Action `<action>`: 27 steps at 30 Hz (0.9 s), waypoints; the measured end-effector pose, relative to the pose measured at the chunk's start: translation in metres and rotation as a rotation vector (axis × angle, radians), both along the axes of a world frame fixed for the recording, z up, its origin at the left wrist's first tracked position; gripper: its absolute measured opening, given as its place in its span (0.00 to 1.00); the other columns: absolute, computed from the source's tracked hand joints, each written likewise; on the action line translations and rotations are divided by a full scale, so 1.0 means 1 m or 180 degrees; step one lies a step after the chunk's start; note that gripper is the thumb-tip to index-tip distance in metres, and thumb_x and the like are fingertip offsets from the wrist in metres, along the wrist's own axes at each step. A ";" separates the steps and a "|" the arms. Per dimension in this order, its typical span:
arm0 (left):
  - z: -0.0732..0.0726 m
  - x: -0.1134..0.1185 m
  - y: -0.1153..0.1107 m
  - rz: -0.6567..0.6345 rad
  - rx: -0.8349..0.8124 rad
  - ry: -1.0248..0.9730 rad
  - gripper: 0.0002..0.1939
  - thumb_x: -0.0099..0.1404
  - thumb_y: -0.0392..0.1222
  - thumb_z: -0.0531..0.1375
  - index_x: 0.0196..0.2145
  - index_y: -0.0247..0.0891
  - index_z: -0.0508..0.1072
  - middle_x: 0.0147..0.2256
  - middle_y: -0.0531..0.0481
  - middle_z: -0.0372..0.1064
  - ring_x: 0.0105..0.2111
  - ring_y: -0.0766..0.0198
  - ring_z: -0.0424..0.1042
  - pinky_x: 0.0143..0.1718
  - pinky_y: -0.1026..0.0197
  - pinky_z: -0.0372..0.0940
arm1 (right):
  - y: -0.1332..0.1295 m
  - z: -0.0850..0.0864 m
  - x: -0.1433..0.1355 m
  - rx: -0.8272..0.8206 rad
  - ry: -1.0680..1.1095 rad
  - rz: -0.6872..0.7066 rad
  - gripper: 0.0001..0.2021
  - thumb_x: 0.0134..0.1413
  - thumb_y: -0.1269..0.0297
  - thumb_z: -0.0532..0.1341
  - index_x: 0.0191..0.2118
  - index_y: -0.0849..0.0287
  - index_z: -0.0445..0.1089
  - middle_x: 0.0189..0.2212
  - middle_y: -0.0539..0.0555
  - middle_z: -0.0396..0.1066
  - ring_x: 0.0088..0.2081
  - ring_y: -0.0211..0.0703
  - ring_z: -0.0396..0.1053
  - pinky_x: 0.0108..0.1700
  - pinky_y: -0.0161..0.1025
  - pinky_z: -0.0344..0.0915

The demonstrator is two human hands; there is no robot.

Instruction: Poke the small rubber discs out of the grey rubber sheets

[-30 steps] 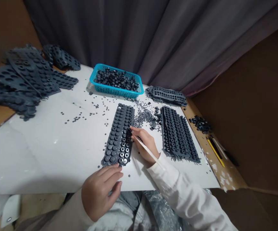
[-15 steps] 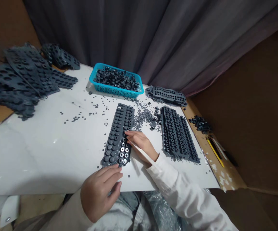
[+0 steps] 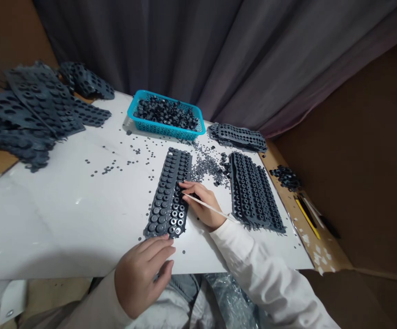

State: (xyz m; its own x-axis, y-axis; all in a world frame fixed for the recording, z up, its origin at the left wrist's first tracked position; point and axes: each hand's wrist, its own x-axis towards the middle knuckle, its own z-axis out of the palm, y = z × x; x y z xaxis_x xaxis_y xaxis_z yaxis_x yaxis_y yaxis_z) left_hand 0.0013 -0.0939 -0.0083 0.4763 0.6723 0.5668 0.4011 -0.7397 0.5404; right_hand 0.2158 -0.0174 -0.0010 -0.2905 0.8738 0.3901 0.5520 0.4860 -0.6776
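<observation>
A dark grey rubber sheet (image 3: pixel 166 183) with rows of round studs lies lengthwise on the white table (image 3: pixel 82 219). Several studs near its lower right show bright rings. My right hand (image 3: pixel 201 203) is closed on a thin white stick (image 3: pixel 212 209), its fingertips over the sheet's right side. At the sheet's near end, my left hand (image 3: pixel 147 272) rests its fingertips on the edge; its fingers are slightly bent, the thumb apart, and nothing is held.
A blue basket (image 3: pixel 166 130) of small dark parts stands at the back. Studded sheets (image 3: pixel 256 192) lie right, a further stack (image 3: pixel 238 136) behind them, and a heap (image 3: pixel 44 105) at left. Small discs (image 3: pixel 207 167) are scattered. A yellow knife (image 3: pixel 307 217) lies far right.
My right hand has moved slightly up along the sheet, and the white stick now lies at a flatter angle, pointing more to the right. My left hand has stayed in place.
</observation>
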 end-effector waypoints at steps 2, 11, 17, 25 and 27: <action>0.000 0.000 0.000 -0.0017 -0.0001 0.0044 0.11 0.59 0.29 0.54 0.37 0.36 0.73 0.36 0.46 0.75 0.40 0.58 0.73 0.40 0.58 0.70 | 0.000 -0.003 0.000 -0.0004 -0.0063 0.0007 0.03 0.59 0.64 0.57 0.37 0.56 0.67 0.46 0.58 0.73 0.53 0.46 0.66 0.53 0.48 0.64; -0.001 -0.001 -0.001 -0.0050 -0.0086 0.0145 0.13 0.58 0.29 0.54 0.39 0.35 0.73 0.37 0.45 0.74 0.40 0.56 0.73 0.39 0.56 0.69 | 0.008 0.005 0.004 0.0469 -0.0828 -0.0318 0.08 0.62 0.67 0.52 0.36 0.58 0.67 0.49 0.62 0.71 0.46 0.47 0.71 0.48 0.48 0.67; -0.002 0.000 -0.001 -0.0018 -0.0108 0.0133 0.12 0.58 0.29 0.54 0.38 0.35 0.73 0.37 0.45 0.74 0.40 0.56 0.73 0.40 0.56 0.69 | 0.008 0.003 0.004 0.0078 -0.0117 0.0083 0.03 0.59 0.66 0.57 0.37 0.57 0.67 0.46 0.59 0.73 0.51 0.44 0.68 0.52 0.45 0.66; 0.002 0.000 0.000 -0.0009 -0.0070 0.0092 0.11 0.58 0.30 0.54 0.37 0.36 0.73 0.36 0.45 0.74 0.38 0.57 0.74 0.38 0.57 0.70 | 0.005 -0.003 0.004 0.0127 -0.0251 0.0175 0.05 0.60 0.64 0.56 0.37 0.56 0.68 0.45 0.58 0.73 0.52 0.45 0.67 0.52 0.47 0.66; 0.003 0.001 0.000 -0.0018 -0.0075 0.0102 0.11 0.58 0.30 0.54 0.37 0.36 0.73 0.36 0.45 0.74 0.38 0.57 0.74 0.37 0.57 0.70 | 0.007 -0.004 0.004 0.0302 -0.0617 0.0167 0.07 0.61 0.64 0.54 0.37 0.57 0.68 0.45 0.59 0.73 0.51 0.46 0.69 0.51 0.48 0.66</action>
